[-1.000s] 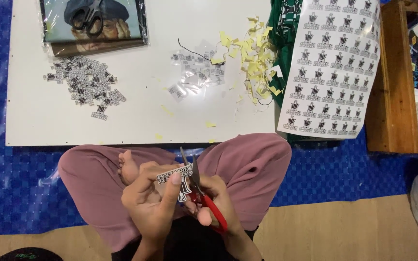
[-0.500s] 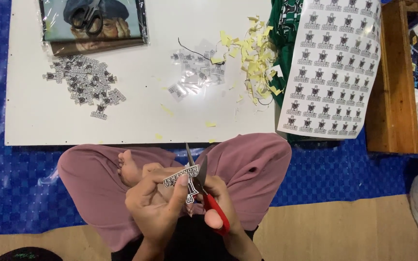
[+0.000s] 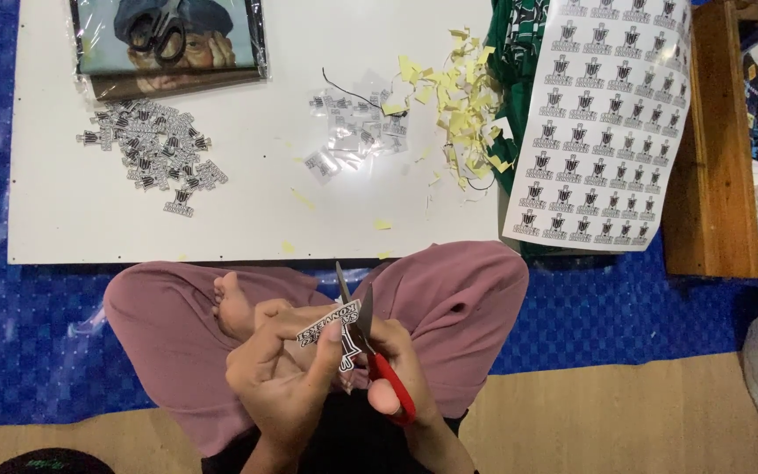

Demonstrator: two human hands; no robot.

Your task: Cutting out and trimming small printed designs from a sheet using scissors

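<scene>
Left hand (image 3: 287, 377) pinching sticker (image 3: 331, 329), white board (image 3: 247, 219), blue mat (image 3: 625, 307)

White rectangular board surface (image 3: 247, 211): lies on the blue woven floor mat (image 3: 37, 351), before the seated person's crossed legs.
Framed portrait picture in clear wrap (image 3: 168, 44): far left corner of the surface; black-handled scissors (image 3: 158, 31) on top of it.
Heap of cut black-and-white paper stickers (image 3: 151, 154): left part of the surface, just in front of the picture.
Clear plastic sticker scraps (image 3: 357, 132): centre of the surface.
Yellow paper trimmings (image 3: 462, 105): right of the clear scraps.
White printed sticker sheet (image 3: 607, 123): overhanging the right edge, atop green folded cloth (image 3: 515, 53).
Brown wooden bench (image 3: 712, 140): right of the sheet.
</scene>
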